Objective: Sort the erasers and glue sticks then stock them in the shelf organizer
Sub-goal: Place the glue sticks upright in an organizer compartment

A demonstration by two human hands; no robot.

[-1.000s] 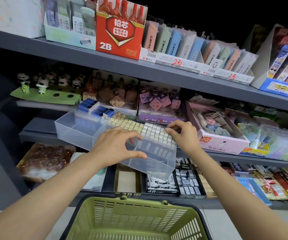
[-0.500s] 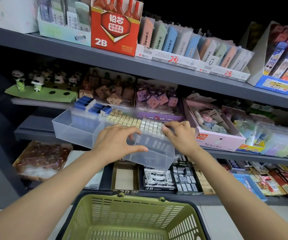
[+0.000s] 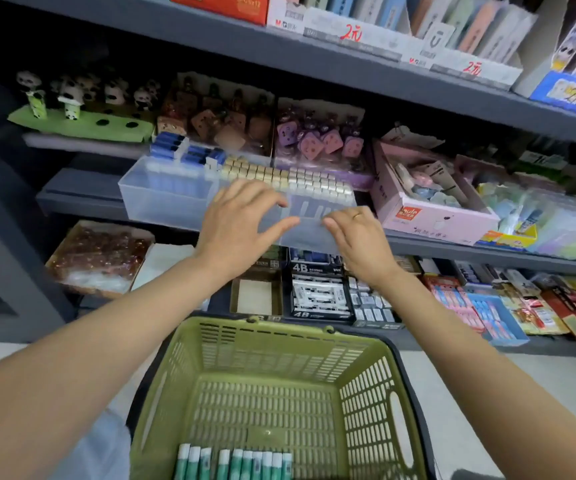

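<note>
organizer (image 3: 165,195): clear plastic bin on the middle shelf (image 3: 82,192), front edge overhanging the shelf lip.
erasers (image 3: 290,180): rows of small beige and white blocks packed in the organizer's right part; blue ones (image 3: 189,154) stand at its back left.
organizer left part: mostly bare at the front; contents behind the frosted wall cannot be told.
left hand (image 3: 238,230): in front of the organizer's middle, fingers spread and relaxed, fingertips at its front rim by the erasers. Holds nothing; actual contact with the rim cannot be told.
right hand (image 3: 359,237): at the organizer's front right corner, fingers extended against the clear wall, ring on 1 finger. Not wrapped around anything.
basket (image 3: 366,393): green plastic, below both arms, in front of the shelves.
glue sticks (image 3: 234,464): about 9 green-and-white tubes lying side by side on the basket floor at the near edge, partly cut off by the frame.
pink box (image 3: 432,216): just right of the organizer, same shelf.
panda figures (image 3: 72,98): on a green stand, back left of the shelf.
4B boxes (image 3: 317,289): on the lower shelf under the hands.
top shelf: price cards marked 2 on boxed goods.
</note>
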